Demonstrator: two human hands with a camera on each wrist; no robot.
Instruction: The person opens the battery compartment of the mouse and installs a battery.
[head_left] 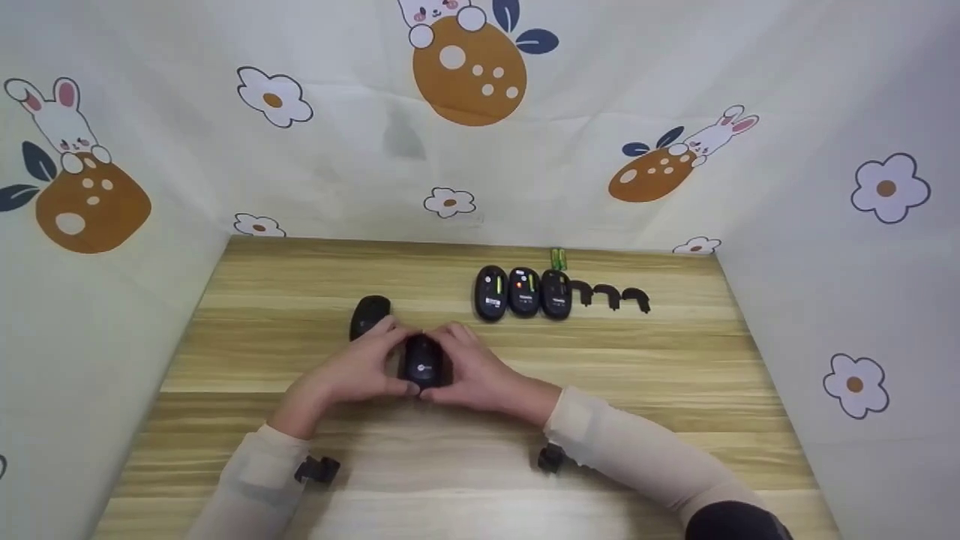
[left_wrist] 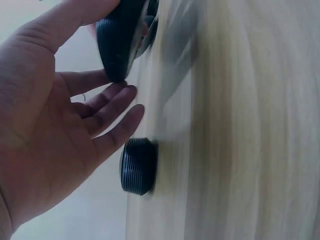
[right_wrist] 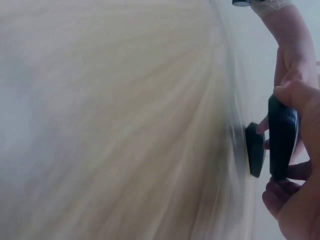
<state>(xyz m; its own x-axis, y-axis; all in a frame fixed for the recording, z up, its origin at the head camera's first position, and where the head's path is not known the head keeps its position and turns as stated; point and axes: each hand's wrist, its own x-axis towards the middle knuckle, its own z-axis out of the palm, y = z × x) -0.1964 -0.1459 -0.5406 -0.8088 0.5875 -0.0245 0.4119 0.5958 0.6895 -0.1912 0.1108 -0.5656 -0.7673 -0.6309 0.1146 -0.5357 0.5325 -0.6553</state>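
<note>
A black computer mouse (head_left: 424,364), its pale logo facing up, is between my two hands. My left hand (head_left: 356,369) pinches it from the left, thumb at the near end and fingers at the far end. From the right, my right hand (head_left: 484,373) grips the same two ends. In the left wrist view the mouse (left_wrist: 117,42) is raised off the table, with the other fingers spread below it. The right wrist view shows its ridged side (right_wrist: 283,137). Just beyond my left hand, a second black mouse (head_left: 370,313) lies on the table.
Three black mice (head_left: 491,294) lie belly up in a row at the back, battery bays uncovered; green batteries show in at least two. Two green batteries (head_left: 558,259) lie behind them. Three curved black covers (head_left: 636,298) line up to their right. Patterned cloth walls (head_left: 480,172) border the wooden table (head_left: 637,375).
</note>
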